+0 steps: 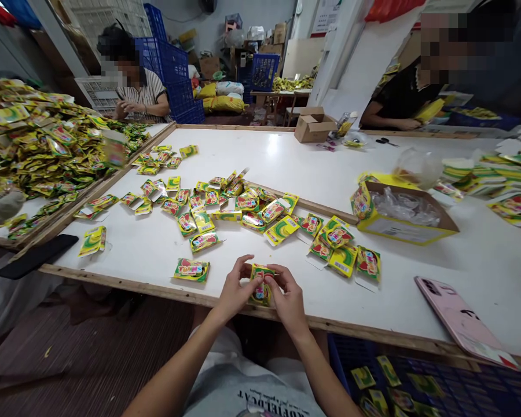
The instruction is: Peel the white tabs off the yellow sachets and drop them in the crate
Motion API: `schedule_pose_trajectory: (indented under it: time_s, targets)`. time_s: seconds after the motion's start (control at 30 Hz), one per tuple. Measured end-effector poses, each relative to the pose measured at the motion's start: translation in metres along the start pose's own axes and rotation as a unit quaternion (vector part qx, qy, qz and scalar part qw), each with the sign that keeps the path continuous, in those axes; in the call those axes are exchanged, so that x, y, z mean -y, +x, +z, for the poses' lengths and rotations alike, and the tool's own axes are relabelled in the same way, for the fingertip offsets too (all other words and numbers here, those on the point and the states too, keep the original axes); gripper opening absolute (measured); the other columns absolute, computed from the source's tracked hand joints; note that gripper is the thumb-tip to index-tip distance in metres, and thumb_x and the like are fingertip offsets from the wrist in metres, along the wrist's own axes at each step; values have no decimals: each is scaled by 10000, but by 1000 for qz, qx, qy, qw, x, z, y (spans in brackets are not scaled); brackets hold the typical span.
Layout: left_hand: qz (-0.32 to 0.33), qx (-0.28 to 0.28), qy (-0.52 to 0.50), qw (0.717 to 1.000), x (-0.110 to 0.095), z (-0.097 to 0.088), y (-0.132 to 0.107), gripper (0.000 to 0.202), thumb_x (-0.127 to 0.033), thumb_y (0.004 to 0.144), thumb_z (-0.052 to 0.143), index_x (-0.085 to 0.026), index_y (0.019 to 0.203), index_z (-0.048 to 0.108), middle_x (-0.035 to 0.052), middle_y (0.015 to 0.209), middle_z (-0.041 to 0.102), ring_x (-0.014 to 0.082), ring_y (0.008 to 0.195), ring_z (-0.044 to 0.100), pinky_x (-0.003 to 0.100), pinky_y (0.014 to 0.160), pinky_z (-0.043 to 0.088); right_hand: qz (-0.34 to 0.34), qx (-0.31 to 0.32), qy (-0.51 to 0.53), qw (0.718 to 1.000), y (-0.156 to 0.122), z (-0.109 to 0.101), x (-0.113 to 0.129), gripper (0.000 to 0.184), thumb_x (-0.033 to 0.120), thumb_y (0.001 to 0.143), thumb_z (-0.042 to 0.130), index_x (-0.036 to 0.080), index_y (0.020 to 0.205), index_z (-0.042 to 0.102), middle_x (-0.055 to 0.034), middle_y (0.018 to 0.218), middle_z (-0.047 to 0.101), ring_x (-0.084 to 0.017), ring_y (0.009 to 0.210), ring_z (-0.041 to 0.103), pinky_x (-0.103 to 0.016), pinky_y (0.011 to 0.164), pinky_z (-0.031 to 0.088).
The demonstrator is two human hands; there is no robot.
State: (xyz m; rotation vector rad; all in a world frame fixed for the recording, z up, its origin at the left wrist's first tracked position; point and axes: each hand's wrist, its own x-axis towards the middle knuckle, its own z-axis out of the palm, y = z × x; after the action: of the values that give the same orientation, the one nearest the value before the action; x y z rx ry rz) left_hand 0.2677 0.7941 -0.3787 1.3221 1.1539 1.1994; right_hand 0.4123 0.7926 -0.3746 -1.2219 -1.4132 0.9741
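Note:
Between my two hands, at the front edge of the white table, a small yellow-green candy box [260,294] with red printing stands upright. My left hand [239,286] grips it from the left, thumb on its face and fingers behind. From the right, my right hand [287,294] holds the same box, its thumb near the other thumb. A similar candy box [191,270] lies flat to the left of my hands. Beyond them spreads a loose heap of such boxes [247,202], some with open flaps. Another cluster [342,246] lies to the right.
A pink phone [455,315] lies at the right front. Behind it stands a yellow carton [406,226] holding clear plastic. Below the table edge, a blue crate [338,362] contains several boxes. A large pile of packets [56,145] fills the left. Two people sit across the table.

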Motion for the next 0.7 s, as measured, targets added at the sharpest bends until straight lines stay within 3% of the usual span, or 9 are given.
schedule_pose_trajectory:
  time_s: [0.1, 0.27, 0.33, 0.4, 0.57, 0.7]
  targets:
    - [-4, 1, -8, 1000, 1, -4, -2, 421, -302, 827, 636, -203, 1207, 482, 43, 937, 634, 164, 853, 625, 314, 811, 500, -10, -9, -74, 997, -6, -50, 18, 230, 394, 863, 551, 242, 1016, 629, -65, 997, 696, -220, 865, 664, -344, 770, 546]
    - [-20, 7, 11, 1000, 4, -6, -2, 272, -335, 866, 579, -182, 1091, 571, 51, 894, 653, 169, 835, 616, 316, 789, 488, 69, 28, -284, 956, -21, -196, 30, 307, 557, 689, 643, 301, 847, 704, -79, 898, 725, -285, 796, 678, -372, 654, 561]
    - [-21, 11, 25, 999, 4, -5, 0, 263, -328, 857, 588, -181, 1074, 585, 46, 879, 656, 167, 816, 612, 313, 775, 486, 97, 3, -339, 936, -18, -229, 22, 358, 588, 631, 657, 298, 834, 711, -91, 898, 724, -308, 806, 672, -396, 638, 554]
    - [-19, 20, 39, 999, 3, -3, 1, 254, -318, 846, 597, -179, 1059, 597, 47, 883, 662, 168, 810, 613, 311, 771, 486, 101, -38, -347, 932, -2, -236, 8, 438, 604, 644, 630, 273, 922, 696, -99, 958, 714, -305, 837, 666, -405, 657, 547]
    - [-11, 13, 76, 997, 1, -3, -2, 223, -324, 849, 581, -183, 1018, 622, 48, 876, 679, 177, 804, 624, 309, 757, 490, 112, -138, -332, 926, 76, -196, -33, 598, 616, 688, 568, 173, 1088, 611, -153, 1123, 647, -287, 946, 630, -407, 793, 504]
    - [-6, -11, 91, 996, 3, -4, -3, 223, -341, 850, 577, -188, 1000, 637, 44, 857, 685, 180, 794, 629, 303, 732, 495, 140, -184, -355, 906, 128, -178, -52, 725, 615, 624, 621, 125, 1154, 559, -238, 1209, 558, -386, 1146, 498, -518, 936, 387]
